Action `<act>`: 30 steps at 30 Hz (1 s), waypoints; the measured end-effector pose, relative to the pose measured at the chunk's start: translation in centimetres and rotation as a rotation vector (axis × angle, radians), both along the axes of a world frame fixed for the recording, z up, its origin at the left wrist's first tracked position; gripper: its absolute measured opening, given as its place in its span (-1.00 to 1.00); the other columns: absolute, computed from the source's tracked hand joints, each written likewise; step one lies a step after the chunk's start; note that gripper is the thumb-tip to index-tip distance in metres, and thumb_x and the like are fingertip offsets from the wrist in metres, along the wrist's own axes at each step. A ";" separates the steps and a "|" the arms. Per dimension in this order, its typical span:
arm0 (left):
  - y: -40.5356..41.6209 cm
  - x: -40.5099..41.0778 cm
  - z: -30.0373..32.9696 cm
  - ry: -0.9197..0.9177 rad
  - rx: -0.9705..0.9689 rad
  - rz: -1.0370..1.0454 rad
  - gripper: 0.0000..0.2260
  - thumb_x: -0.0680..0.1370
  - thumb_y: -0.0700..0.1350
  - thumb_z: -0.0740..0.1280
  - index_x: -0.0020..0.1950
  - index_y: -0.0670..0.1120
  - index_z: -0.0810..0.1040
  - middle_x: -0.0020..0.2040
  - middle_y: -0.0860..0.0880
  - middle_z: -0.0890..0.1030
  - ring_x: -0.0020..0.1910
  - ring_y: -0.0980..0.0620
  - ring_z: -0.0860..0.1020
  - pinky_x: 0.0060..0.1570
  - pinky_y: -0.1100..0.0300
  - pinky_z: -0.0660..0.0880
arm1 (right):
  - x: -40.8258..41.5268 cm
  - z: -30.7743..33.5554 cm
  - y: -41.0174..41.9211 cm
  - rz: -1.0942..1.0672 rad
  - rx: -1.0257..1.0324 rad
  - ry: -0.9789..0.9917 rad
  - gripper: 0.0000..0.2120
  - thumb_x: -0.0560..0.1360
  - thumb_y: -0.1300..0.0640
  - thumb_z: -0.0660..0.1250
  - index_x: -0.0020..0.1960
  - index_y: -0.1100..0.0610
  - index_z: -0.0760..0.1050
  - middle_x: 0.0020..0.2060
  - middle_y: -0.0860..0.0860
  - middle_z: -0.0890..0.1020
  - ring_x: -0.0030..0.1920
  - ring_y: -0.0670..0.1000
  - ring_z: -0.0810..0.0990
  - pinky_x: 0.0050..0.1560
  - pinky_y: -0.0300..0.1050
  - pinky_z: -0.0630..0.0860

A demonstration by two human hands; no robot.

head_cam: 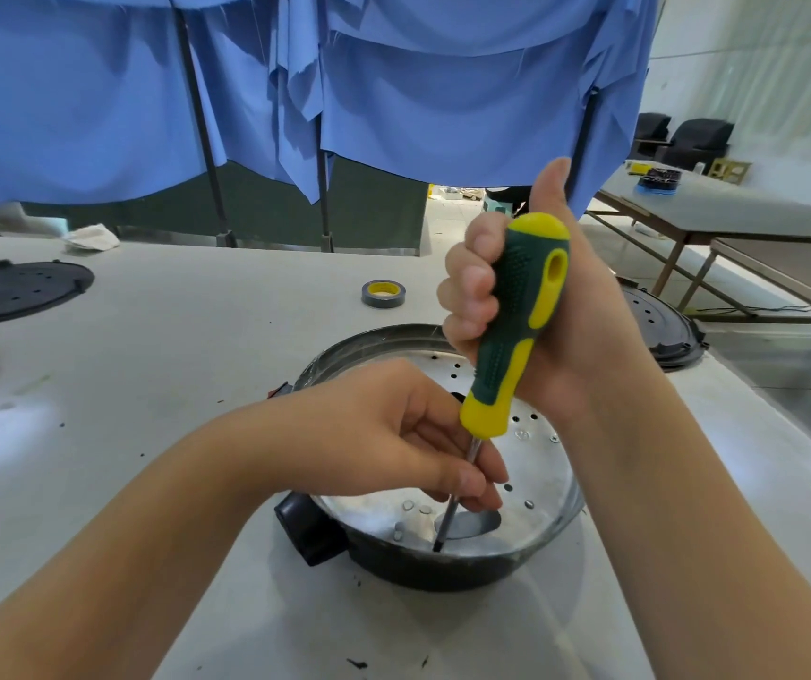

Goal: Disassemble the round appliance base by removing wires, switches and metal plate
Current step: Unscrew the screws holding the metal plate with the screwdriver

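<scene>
The round appliance base (442, 557) sits near the desk's (172, 360) front edge beneath both hands, the right hand (531, 296) gripping a screwdriver (516, 326) upright, the left hand (393, 434) pinching its shaft above the metal plate (536, 483).

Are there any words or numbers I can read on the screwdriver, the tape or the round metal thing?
None can be read.
Screwdriver: green and yellow handle, no writing shows.
Tape roll: no print visible.
Metal plate: only holes and rivets.
Yellow box on the far table: too small and blurred to read.
</scene>
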State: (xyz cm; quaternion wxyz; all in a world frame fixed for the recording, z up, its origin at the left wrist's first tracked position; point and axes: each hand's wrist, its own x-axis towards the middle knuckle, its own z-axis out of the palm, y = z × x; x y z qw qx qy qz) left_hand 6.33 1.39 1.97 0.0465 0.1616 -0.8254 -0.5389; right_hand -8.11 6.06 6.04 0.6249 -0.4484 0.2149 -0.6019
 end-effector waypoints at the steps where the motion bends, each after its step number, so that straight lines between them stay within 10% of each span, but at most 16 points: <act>1: 0.0 0.0 0.0 0.010 0.000 0.005 -0.85 0.52 -0.26 0.41 0.01 -0.05 0.69 -0.08 -0.01 0.74 -0.05 0.07 0.70 -0.03 0.28 0.57 | 0.0 0.0 -0.1 -0.055 0.008 0.026 -0.21 0.56 -0.33 -0.19 -0.46 0.13 0.54 -0.51 0.03 0.57 -0.54 -0.07 0.49 -0.48 -0.31 0.44; 8: 0.3 0.0 -0.9 0.069 0.000 0.112 -0.86 0.54 -0.26 0.39 0.01 -0.05 0.66 -0.12 0.01 0.74 -0.07 0.04 0.70 -0.01 0.26 0.59 | -0.2 -0.6 0.1 -0.365 0.052 0.385 -0.22 0.52 -0.35 -0.21 -0.25 0.19 0.56 -0.35 0.08 0.64 -0.41 -0.01 0.59 -0.33 -0.16 0.59; 15: 2.4 0.3 -4.0 0.312 -0.088 0.333 -0.84 0.57 -0.25 0.34 0.09 -0.10 0.64 -0.13 -0.03 0.72 -0.16 0.03 0.70 -0.06 0.21 0.61 | 0.5 -5.7 3.6 -0.680 -0.127 0.709 -0.77 0.41 -0.09 0.41 0.04 -0.07 0.54 -0.28 -0.17 0.59 -0.24 -0.21 0.58 -0.24 -0.30 0.53; 20: 3.3 0.4 -5.4 0.421 -0.303 0.442 -0.82 0.57 -0.23 0.32 0.09 -0.03 0.64 -0.17 0.08 0.69 -0.22 0.11 0.67 -0.17 0.32 0.57 | 1.4 -8.2 5.0 -0.792 -0.125 0.567 -0.77 0.38 0.26 0.48 -0.02 0.02 0.59 -0.23 -0.07 0.67 -0.19 -0.17 0.65 -0.25 -0.36 0.54; 30: 4.9 0.0 -6.1 0.475 -0.500 0.470 -0.86 0.57 -0.02 0.27 0.03 0.18 0.58 -0.16 0.21 0.65 -0.22 0.17 0.65 -0.21 0.29 0.56 | 1.2 -8.3 5.7 -0.742 -0.106 0.430 -0.78 0.27 0.17 0.53 -0.16 0.02 0.55 -0.34 -0.04 0.64 -0.33 -0.06 0.62 -0.38 -0.25 0.52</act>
